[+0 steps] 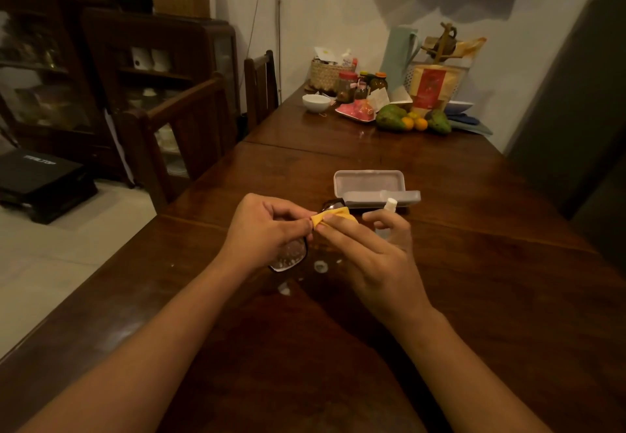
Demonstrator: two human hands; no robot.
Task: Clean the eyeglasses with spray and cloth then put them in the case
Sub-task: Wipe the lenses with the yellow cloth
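Black-framed eyeglasses (288, 258) are held above the dark wooden table (474, 263) by my left hand (267, 229), whose fingers grip the frame; one lens shows below the palm. My right hand (369, 253) pinches a small yellow cloth (330, 217) against the glasses near the bridge. A white-capped spray bottle (389, 207) stands just behind my right hand, mostly hidden by its fingers. A grey eyeglass case (369, 187) lies open a little farther back, nothing visible inside it.
At the table's far end are a white bowl (315, 102), jars, a woven basket (327, 75), a pitcher, mangoes and oranges (411, 121). Wooden chairs (189, 127) stand along the left edge. Small white specks lie on the table below the glasses.
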